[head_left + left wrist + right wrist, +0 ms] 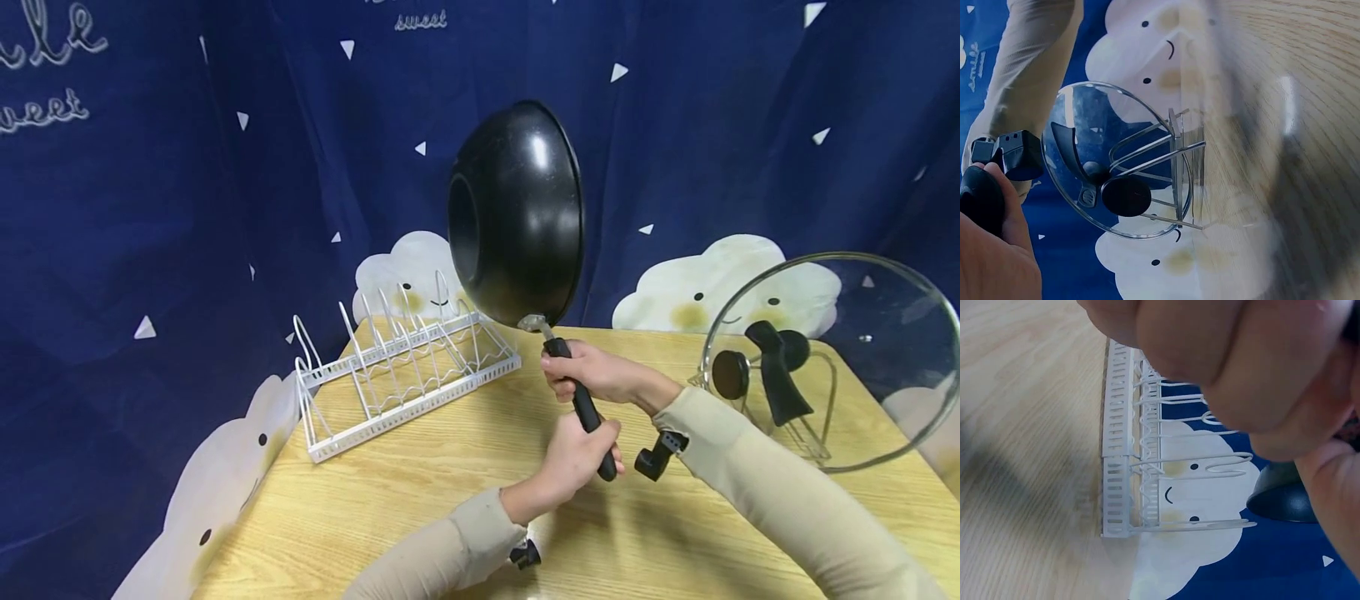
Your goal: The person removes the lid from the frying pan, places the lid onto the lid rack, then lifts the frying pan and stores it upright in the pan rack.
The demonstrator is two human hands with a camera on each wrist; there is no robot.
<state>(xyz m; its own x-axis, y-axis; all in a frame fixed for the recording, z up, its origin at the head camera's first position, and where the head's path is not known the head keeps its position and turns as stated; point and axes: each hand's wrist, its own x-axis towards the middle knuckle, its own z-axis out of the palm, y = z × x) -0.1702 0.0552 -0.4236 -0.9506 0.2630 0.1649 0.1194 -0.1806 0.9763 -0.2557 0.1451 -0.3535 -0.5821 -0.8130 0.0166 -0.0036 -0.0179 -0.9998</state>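
A black wok [517, 217] is held up over the table, tilted on its side with its dark outer base facing left. My right hand [592, 371] grips the upper part of its black handle [586, 408], close below the metal joint. Lower down, my left hand [573, 458] wraps the handle near its end. In the left wrist view the handle end [982, 197] pokes out of my left hand [997, 262]. The curled fingers of my right hand [1229, 369] fill the top of the right wrist view, with part of the wok [1282, 494] beyond them.
A white wire rack [405, 375] with upright loops stands at the table's left back. On the right, a glass lid [885, 450] with a black knob and handle leans upright in a metal stand [828, 408]. Behind the wooden table [420, 500] hangs a blue curtain [225, 208].
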